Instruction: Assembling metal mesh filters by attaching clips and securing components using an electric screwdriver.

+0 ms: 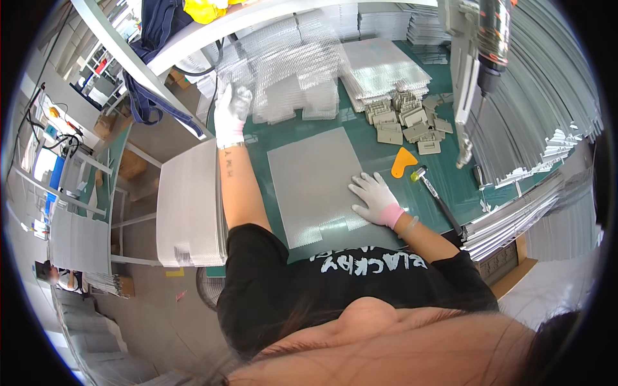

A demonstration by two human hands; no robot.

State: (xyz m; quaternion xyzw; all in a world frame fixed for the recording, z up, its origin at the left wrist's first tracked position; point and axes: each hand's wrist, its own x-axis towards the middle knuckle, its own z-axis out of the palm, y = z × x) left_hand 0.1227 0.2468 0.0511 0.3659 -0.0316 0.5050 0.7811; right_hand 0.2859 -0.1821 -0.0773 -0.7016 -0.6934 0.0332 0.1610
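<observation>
A grey translucent plastic sheet (318, 183) with notched near edge lies flat on the green work table (257, 151) in front of me. My right hand (373, 199), in a white glove with a pink cuff, rests on the sheet's right edge, fingers spread. Stretched far to the left, my gloved left hand (232, 112) is beside a pile of clear, notched plastic sheets (296, 71). Its fingers are blurred, and whether they grip a sheet edge does not show. Right of the sheet lie an orange heart-shaped scraper (403, 162) and a small hammer (439, 201) with a black handle.
Many small beige plastic plates (412, 119) lie heaped before another sheet stack (384, 67). A power driver (494, 48) hangs on a metal stand at right. Tall sheet stacks (541, 90) line the right side. Another stack (192, 202) stands left of the table, beneath a white shelf frame (116, 42).
</observation>
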